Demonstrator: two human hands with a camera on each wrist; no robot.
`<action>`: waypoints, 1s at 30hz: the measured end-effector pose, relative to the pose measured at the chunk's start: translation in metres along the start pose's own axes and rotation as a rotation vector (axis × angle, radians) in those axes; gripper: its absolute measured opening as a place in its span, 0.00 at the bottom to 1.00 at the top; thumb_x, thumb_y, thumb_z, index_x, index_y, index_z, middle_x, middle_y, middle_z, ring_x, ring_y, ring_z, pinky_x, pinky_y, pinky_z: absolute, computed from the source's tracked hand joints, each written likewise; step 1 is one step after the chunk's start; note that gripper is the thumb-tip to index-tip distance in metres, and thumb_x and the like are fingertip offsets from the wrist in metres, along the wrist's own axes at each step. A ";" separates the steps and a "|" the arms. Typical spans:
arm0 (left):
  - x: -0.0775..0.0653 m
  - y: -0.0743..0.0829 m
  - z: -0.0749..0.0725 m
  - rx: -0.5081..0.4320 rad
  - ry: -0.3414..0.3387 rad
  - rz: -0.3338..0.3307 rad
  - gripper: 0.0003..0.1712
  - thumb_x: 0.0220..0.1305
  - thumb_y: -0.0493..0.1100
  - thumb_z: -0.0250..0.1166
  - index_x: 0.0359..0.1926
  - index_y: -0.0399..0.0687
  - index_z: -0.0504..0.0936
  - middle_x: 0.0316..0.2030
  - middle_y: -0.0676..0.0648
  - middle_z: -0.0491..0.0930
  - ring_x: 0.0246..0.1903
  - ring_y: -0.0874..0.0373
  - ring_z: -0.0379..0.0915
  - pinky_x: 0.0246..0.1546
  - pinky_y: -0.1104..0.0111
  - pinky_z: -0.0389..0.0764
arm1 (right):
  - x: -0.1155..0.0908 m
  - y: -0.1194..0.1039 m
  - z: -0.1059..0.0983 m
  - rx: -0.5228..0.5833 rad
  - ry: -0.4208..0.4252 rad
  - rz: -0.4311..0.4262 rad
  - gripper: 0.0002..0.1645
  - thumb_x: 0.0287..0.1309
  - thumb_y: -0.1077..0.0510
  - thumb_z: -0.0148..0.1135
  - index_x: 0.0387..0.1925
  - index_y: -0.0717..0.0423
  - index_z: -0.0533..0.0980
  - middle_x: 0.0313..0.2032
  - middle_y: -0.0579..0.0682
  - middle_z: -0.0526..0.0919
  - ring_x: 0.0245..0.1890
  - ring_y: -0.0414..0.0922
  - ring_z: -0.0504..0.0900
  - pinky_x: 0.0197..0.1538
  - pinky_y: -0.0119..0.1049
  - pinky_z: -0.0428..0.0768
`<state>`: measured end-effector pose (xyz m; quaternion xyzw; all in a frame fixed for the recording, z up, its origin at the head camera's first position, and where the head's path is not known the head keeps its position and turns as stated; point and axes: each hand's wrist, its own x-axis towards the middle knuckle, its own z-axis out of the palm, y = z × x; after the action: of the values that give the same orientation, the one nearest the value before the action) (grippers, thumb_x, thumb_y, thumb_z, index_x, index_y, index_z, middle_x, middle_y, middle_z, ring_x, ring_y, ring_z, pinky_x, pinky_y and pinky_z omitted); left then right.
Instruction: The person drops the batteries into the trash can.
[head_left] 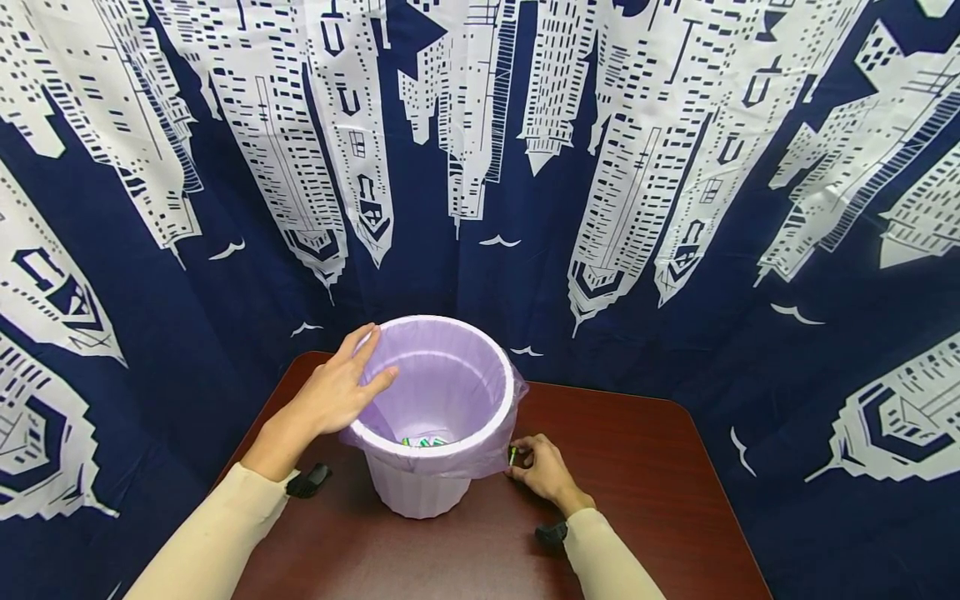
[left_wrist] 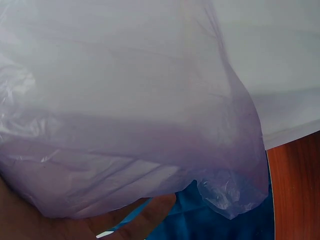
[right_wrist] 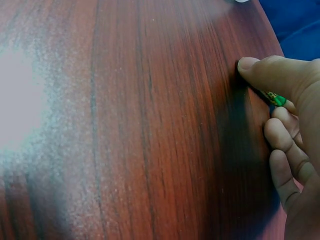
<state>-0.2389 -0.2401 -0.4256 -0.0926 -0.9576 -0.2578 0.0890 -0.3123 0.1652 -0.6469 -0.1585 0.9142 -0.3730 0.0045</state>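
Observation:
A white bin (head_left: 420, 492) stands on the table, lined with a thin purple plastic bag (head_left: 480, 454) folded over its rim. My left hand (head_left: 333, 396) rests on the bin's left rim, fingers fairly straight and thumb reaching over the opening. In the left wrist view, fingers (left_wrist: 150, 217) show below the bag's edge. Right of the bin, low at the table, my right hand (head_left: 546, 473) pinches a small green-and-yellow battery (head_left: 512, 456) between thumb and finger. The right wrist view shows part of this battery (right_wrist: 275, 98) behind the thumb. Several similar green batteries (head_left: 425, 442) lie inside the bin, partly hidden by the near rim.
The dark red-brown wooden table (head_left: 622, 467) extends to the right of the bin. Behind and beside it hangs a navy curtain (head_left: 465, 267) with white buildings printed on it. Dark straps with small devices sit on both wrists.

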 end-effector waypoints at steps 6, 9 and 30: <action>0.000 0.001 0.000 -0.003 -0.004 -0.001 0.52 0.89 0.68 0.57 0.95 0.41 0.55 0.95 0.40 0.51 0.76 0.20 0.77 0.80 0.28 0.74 | -0.001 0.000 -0.003 0.022 -0.010 0.010 0.26 0.58 0.63 0.91 0.57 0.59 0.90 0.49 0.54 0.87 0.43 0.45 0.87 0.46 0.29 0.83; 0.000 0.002 -0.001 -0.004 -0.005 -0.001 0.52 0.89 0.68 0.57 0.95 0.41 0.55 0.95 0.40 0.51 0.75 0.19 0.77 0.80 0.27 0.74 | -0.001 -0.001 -0.007 0.038 -0.011 0.012 0.27 0.58 0.64 0.91 0.58 0.58 0.90 0.50 0.54 0.87 0.42 0.45 0.87 0.45 0.28 0.83; -0.001 0.003 -0.001 0.004 -0.001 -0.007 0.51 0.89 0.67 0.57 0.94 0.41 0.56 0.94 0.38 0.52 0.77 0.20 0.76 0.80 0.27 0.74 | 0.002 -0.010 -0.057 0.072 0.021 -0.054 0.30 0.61 0.60 0.91 0.63 0.61 0.88 0.53 0.60 0.87 0.40 0.43 0.87 0.42 0.25 0.83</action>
<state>-0.2374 -0.2382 -0.4233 -0.0889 -0.9586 -0.2560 0.0879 -0.3187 0.1972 -0.5986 -0.1789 0.8955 -0.4073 -0.0094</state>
